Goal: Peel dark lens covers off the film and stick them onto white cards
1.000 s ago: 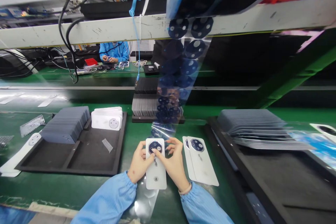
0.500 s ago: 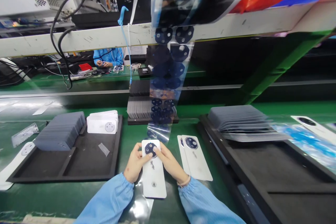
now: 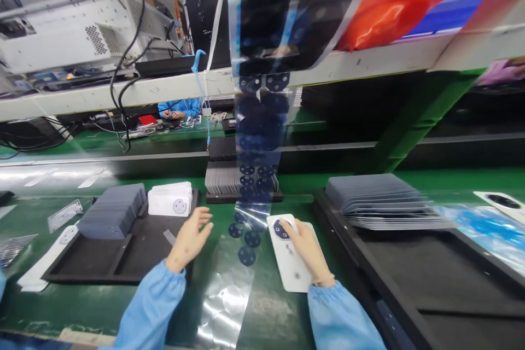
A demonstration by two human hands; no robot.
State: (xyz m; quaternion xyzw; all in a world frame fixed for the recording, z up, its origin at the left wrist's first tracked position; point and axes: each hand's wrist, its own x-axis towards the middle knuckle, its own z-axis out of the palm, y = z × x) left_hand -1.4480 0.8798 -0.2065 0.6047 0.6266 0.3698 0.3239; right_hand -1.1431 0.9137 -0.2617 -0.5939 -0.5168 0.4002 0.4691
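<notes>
- Stretching across the whole lower view, a green bench carries everything the hands work among.
- On the right sits a big black tray, with a fanned grey stack of thin plates at its far end.
- On the left lies a smaller black tray; a grey pile and a short white pile stand at its back edge.
- From overhead a clear film strip hangs down the middle, dotted with dark round stickers, and its tail lies flat on the bench between the two hands.
- Behind the strip, a low black rack holds upright thin plates.
- A white cover lies flat on the bench just left of the big tray, a dark round sticker at its far end.
- The right hand rests on that cover, fingers spread flat and pressing near the sticker; it clasps nothing, only bearing down on the surface.
- The left hand hovers above the near right corner of the smaller tray, fingers loosely parted and empty, well apart from the cover.
- Both forearms wear blue sleeves.
- Far back, beyond the shelf beam, a person in blue works at another bench.
</notes>
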